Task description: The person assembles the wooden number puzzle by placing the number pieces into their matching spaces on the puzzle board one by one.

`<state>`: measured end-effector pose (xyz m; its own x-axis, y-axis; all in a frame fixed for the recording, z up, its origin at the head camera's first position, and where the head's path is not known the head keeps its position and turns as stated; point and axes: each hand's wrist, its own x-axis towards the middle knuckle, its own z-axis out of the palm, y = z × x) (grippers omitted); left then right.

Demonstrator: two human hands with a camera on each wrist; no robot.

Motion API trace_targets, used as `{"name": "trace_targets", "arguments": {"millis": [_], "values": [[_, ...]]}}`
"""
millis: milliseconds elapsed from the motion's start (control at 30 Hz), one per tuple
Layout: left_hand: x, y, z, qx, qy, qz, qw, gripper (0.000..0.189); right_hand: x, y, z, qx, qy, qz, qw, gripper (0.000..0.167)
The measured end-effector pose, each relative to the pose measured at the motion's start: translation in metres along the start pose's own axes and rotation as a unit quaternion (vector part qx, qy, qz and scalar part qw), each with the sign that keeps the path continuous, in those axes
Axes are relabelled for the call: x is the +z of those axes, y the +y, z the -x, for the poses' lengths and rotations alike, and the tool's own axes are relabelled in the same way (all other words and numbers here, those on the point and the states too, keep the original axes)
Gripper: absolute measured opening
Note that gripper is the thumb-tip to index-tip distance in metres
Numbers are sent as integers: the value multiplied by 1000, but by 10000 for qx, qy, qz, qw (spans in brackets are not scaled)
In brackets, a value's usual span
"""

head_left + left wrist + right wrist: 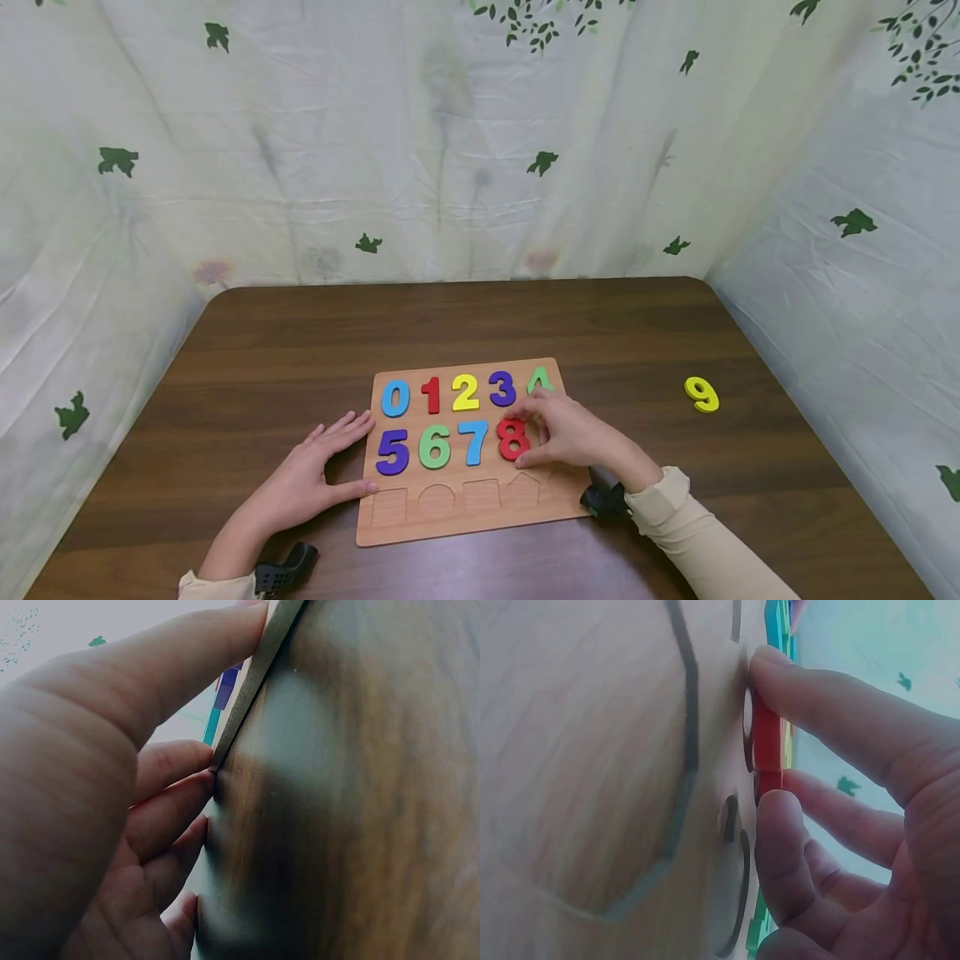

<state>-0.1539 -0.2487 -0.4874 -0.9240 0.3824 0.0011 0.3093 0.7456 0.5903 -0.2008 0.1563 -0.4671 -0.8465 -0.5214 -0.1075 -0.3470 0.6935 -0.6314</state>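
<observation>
A wooden number board lies on the table, slightly turned. My right hand pinches the red number 8 between thumb and fingers, over the second row beside the blue 7. In the right wrist view the red 8 stands proud of the board, with the edge of its recess showing beside it. My left hand touches the board's left edge with thumb and fingers spread. The hand partly covers the green 4. Apart from the board, a yellow 9 lies on the table to the right.
In the board sit a blue 0, red 1, yellow 2, purple 3, purple 5 and green 6. Shape recesses line its front row. White curtains surround the table.
</observation>
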Motion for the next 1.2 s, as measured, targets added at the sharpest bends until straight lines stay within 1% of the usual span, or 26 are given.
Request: {"name": "trace_targets", "arguments": {"millis": [200, 500, 1000, 1200], "values": [[0, 0, 0, -22, 10, -17, 10000, 93, 1, 0, -1, -56, 36, 31, 10000, 58], [-1, 1, -1, -26, 15, -17, 10000, 93, 0, 1, -2, 23, 41, -15, 10000, 58], [0, 1, 0, 11, 46, -55, 10000, 93, 1, 1, -3, -16, 16, 2, 10000, 57], [1, 0, 1, 11, 54, -39, 10000, 92, -4, 2, 0, -10, -6, -9, 10000, 59]]}}
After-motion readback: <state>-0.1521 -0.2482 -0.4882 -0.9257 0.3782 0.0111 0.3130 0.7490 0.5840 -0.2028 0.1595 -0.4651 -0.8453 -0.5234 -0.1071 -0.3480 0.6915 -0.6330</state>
